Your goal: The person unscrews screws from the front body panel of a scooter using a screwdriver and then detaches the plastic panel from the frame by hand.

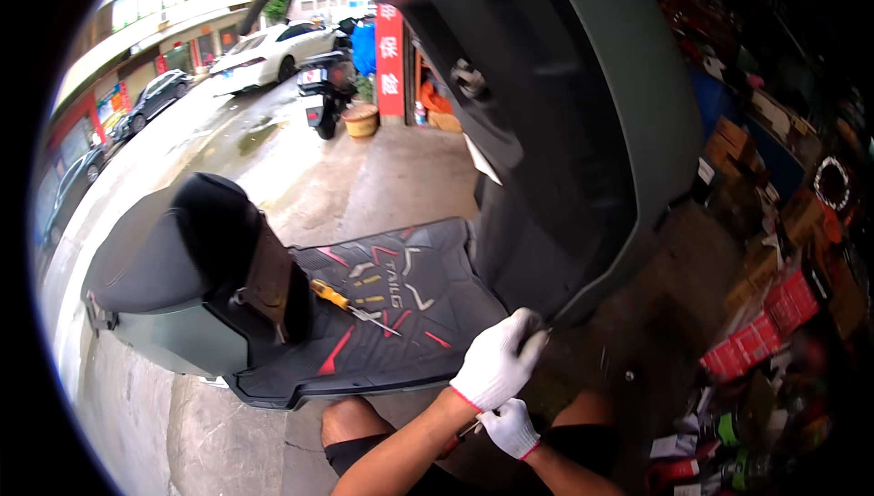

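Observation:
My left hand (499,361), in a white knit glove with a red cuff edge, reaches to the lower edge of the scooter's dark front panel (555,150). Its fingers are curled together, and whatever they may hold is too small to make out. Just below the left wrist is my right hand (511,429), gloved the same way and closed on a slim tool (452,444) with a reddish, dark handle; its kind is unclear. A yellow-handled screwdriver (330,293) lies on the scooter's black and red floor mat (364,350), beside several small yellowish pieces.
The black scooter seat (164,259) rises at left above a grey-green body. Boxes, including red cartons (760,328), and loose parts crowd the right side. A planter (360,120), a parked motorcycle (323,91) and a white car (273,55) stand beyond.

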The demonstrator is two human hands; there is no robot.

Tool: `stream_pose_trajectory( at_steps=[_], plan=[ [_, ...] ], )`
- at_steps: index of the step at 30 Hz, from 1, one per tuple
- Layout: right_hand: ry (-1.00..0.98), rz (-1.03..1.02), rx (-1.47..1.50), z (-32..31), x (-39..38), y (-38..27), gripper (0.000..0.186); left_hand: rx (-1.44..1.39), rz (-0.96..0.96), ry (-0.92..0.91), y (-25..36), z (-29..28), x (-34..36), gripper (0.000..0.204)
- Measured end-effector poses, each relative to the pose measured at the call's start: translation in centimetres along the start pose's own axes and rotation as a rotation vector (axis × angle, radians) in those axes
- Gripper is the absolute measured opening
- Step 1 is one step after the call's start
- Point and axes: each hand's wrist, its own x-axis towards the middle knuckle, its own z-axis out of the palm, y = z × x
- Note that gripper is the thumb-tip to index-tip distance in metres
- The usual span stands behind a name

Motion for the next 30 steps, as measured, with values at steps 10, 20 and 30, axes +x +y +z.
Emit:
stream_pose_trajectory(
  at_steps=[10,20,30],
  plan=[
    [0.397,0.353,0.370,-1.3,-9.5,7.9,0.024,0.258,-0.011,-0.341,-15.4,11.6,-5.6,0.035],
    [0.198,0.305,0.361,-0.6,-8.3,6.6,0.013,0.381,0.337,0.272,-8.5,-2.2,-4.2,0.025],
    [-0.352,0.180,0.167,-1.4,6.5,-6.3,0.026,1.183,-0.141,0.090,-23.8,-24.6,-5.9,0.049]
  ],
)
